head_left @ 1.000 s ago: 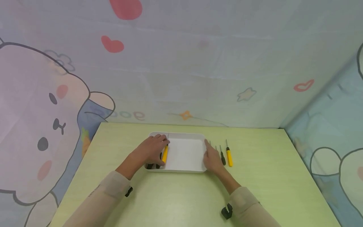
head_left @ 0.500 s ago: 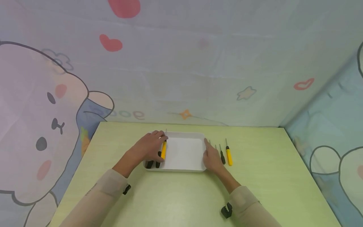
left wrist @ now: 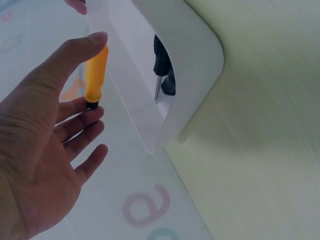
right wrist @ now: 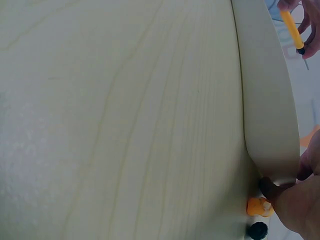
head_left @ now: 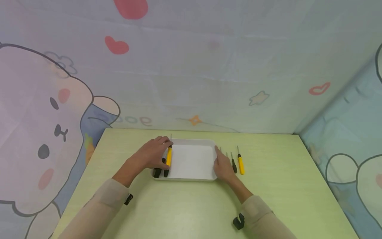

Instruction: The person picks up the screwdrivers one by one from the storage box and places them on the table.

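My left hand [head_left: 153, 152] pinches a yellow-handled screwdriver [head_left: 169, 156] between thumb and fingertips, over the left end of a white tray [head_left: 194, 180]. In the left wrist view the screwdriver's yellow handle [left wrist: 96, 75] stands clear of the tray wall [left wrist: 197, 65]; its shaft is hidden there. Black-handled screwdrivers [head_left: 157, 172] lie in the tray's left end, partly covered by the hand. At the opposite end, my right hand [head_left: 223, 167] grips the tray's right rim, its thumb [right wrist: 280, 192] on the outer wall.
Right of the tray, several screwdrivers lie on the pale wooden table [head_left: 191, 209], among them a yellow-handled one [head_left: 241, 165] and a black-handled one [head_left: 234, 166]. Some are partly hidden by the right hand. A printed cloth [head_left: 209, 83] hangs behind the table.
My left hand has moved a little to the left with the yellow-handled screwdriver, showing more of the black handles in the tray. The right hand has stayed on the rim.
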Motion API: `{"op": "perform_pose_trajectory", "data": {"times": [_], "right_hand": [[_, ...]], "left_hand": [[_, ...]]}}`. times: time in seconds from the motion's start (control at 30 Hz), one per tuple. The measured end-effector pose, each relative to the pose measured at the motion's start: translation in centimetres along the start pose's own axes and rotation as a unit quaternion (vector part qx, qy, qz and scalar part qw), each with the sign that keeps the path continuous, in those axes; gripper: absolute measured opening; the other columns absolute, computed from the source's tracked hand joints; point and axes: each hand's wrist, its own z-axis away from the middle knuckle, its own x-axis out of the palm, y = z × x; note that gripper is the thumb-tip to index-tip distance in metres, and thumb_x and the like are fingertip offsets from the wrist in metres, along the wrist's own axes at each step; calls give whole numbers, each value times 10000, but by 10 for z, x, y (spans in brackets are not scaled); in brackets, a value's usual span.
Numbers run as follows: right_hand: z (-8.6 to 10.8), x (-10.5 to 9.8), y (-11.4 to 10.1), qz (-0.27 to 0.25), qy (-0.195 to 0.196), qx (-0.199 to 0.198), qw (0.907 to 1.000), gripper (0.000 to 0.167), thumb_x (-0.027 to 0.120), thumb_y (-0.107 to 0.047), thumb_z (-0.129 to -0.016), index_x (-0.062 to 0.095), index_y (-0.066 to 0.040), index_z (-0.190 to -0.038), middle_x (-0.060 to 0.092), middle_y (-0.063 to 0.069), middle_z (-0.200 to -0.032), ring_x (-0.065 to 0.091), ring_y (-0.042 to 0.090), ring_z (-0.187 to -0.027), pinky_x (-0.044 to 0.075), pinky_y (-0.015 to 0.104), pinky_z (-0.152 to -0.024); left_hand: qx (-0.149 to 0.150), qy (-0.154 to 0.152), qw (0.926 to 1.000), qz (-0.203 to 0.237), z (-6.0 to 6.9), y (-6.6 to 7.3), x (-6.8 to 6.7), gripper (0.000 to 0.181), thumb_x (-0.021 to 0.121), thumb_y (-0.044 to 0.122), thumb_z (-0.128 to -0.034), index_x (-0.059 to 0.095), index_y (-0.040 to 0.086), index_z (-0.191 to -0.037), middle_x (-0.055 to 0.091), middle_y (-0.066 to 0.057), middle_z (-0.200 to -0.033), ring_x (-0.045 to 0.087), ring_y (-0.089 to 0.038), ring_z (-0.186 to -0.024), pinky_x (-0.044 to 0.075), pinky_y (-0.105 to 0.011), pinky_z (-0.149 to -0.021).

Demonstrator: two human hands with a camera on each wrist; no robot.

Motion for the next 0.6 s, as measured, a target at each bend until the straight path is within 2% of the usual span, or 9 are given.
{"op": "perform_pose_trajectory", "data": {"times": [0.3, 0.6], "right_hand": [[1, 0, 0, 0, -17, -20, 10000, 568, 389, 10, -1060, 306, 99, -1615, 401, 267, -1629, 441, 379, -1481, 349, 543, -1220], [2, 0, -1, -9, 56, -67, 10000, 557, 384, 13, -1067, 305, 111, -1610, 402, 270, -1627, 407, 390, -1503, 340, 544, -1224]], "left_hand": [[-57, -52, 10000, 31, 6, -7, -4, 971, 896, 515, -807, 499, 34, -1550, 482, -168, -1528, 476, -360, -1384, 488, -529, -1089], [-97, 96, 9998, 149, 13, -13, -5, 962, 918, 471, -793, 508, 27, -1542, 497, -168, -1510, 483, -368, -1377, 488, -543, -1085]]}}
